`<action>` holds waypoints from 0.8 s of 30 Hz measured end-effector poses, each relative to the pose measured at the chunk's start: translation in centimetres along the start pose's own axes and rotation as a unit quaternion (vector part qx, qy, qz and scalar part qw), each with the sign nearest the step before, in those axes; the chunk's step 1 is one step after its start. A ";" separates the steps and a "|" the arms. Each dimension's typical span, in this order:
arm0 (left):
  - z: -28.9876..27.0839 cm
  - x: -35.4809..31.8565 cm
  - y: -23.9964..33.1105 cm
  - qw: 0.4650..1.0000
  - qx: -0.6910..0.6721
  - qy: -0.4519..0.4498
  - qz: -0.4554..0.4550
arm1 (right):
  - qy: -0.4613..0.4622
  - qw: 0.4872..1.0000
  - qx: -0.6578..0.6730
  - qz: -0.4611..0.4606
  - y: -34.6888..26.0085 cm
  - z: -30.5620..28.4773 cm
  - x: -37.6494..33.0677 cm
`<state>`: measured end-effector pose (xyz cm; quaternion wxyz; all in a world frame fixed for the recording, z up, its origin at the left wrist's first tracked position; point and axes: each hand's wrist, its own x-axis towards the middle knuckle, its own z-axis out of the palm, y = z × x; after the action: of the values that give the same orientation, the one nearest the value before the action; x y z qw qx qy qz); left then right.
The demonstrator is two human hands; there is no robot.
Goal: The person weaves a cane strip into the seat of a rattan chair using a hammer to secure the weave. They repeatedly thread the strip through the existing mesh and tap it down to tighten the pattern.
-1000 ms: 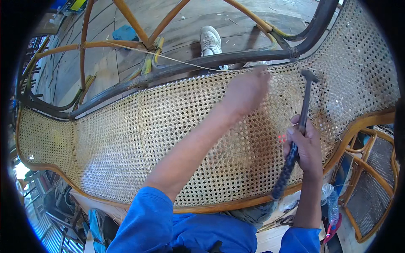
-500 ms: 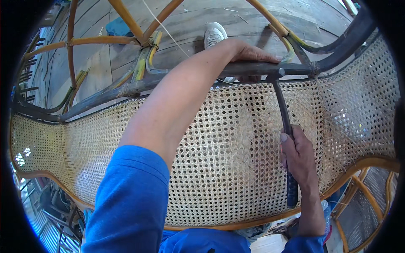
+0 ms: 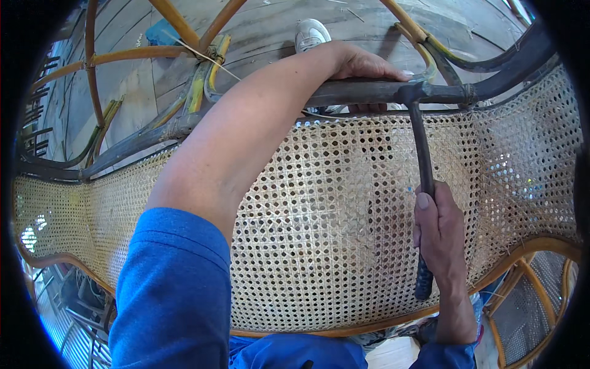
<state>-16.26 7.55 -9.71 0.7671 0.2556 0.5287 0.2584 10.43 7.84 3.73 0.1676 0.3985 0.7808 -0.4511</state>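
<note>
My right hand [image 3: 440, 227] is wrapped round the dark handle of a hammer [image 3: 421, 147], its thumb lying along the shaft. The hammer's head overlaps the dark rail [image 3: 344, 92] of a rattan seat frame; whether they touch, I cannot tell. My left arm reaches across the woven cane panel [image 3: 319, 221], and my left hand [image 3: 367, 65] grips the rail just left of the hammer head. Its thumb lies along the top, while fingertips show below the rail. What else those fingers may hold is hidden. A thin pale strand [image 3: 206, 56] runs behind my left forearm.
Curved rattan legs and braces [image 3: 141, 55] rise from the far side of the frame. Beyond them is a plank floor [image 3: 264, 37] with scraps, a blue object [image 3: 165, 33] and a shoe [image 3: 311, 34]. Another rattan piece [image 3: 533, 307] stands at the lower right.
The hammer head has moved up and slightly right, from the rail's near edge to over the rail. The view has shifted a little; my left hand keeps its grip.
</note>
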 end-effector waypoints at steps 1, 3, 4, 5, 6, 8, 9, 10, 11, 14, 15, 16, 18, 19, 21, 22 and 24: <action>0.3 0.0 0.1 1.000 0.000 0.016 0.001 | -0.021 0.999 -0.033 0.018 -0.1 0.0 0.4; 0.2 0.6 0.0 1.000 -0.003 0.005 -0.003 | -0.029 0.997 -0.061 0.034 -0.1 0.0 0.4; -0.6 1.1 -0.2 1.000 -0.005 -0.018 -0.011 | -0.018 0.998 -0.054 0.027 -0.1 0.2 0.4; -1.2 1.6 -0.6 0.999 -0.006 -0.040 -0.018 | -0.007 0.999 -0.047 0.020 0.0 0.4 0.3; -1.0 1.4 -0.4 0.999 0.001 -0.034 -0.014 | -0.002 0.999 -0.032 0.012 0.0 0.3 0.0; -0.4 0.9 0.1 1.000 0.017 -0.020 -0.005 | 0.008 1.000 -0.003 -0.002 -0.1 0.1 -0.5; -1.0 1.5 -0.5 0.997 -0.023 -0.074 -0.022 | 0.019 1.000 -0.004 -0.007 -0.1 0.2 -0.5; -1.9 2.6 -1.2 0.989 -0.063 -0.128 -0.038 | 0.029 0.999 -0.005 -0.012 -0.1 0.4 -0.5; -2.7 3.6 -1.9 0.977 -0.103 -0.181 -0.054 | 0.040 0.999 -0.006 -0.016 0.0 0.6 -0.4; 0.3 -0.1 0.2 1.000 -0.010 0.005 0.000 | 0.004 0.993 -0.117 0.012 0.3 0.3 0.6; 0.2 0.0 0.1 1.000 -0.011 0.000 0.000 | 0.008 0.995 -0.102 0.013 0.2 0.3 0.5; 0.1 0.1 0.0 1.000 -0.011 -0.005 0.000 | 0.012 0.996 -0.086 0.014 -0.1 0.4 0.4; -0.4 0.7 -0.4 0.999 -0.020 -0.025 -0.004 | 0.013 0.998 -0.052 0.013 -0.5 0.3 0.0; -0.8 1.2 -0.7 0.999 -0.029 -0.041 -0.007 | 0.010 0.999 -0.034 0.010 -0.7 0.2 -0.3; -0.9 1.6 -0.8 0.998 -0.032 -0.050 -0.010 | 0.003 0.999 -0.043 0.021 -0.8 0.3 -0.2; -0.7 1.5 -0.6 0.999 -0.027 -0.044 -0.009 | 0.000 0.997 -0.069 0.034 -1.0 0.4 0.1; -0.3 0.9 -0.2 1.000 -0.012 -0.019 0.002 | -0.008 0.994 -0.095 0.049 -0.9 0.4 0.5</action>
<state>-16.20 7.98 -10.56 0.7795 0.2528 0.5101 0.2613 9.35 7.47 3.69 0.2329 0.4145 0.7985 -0.3692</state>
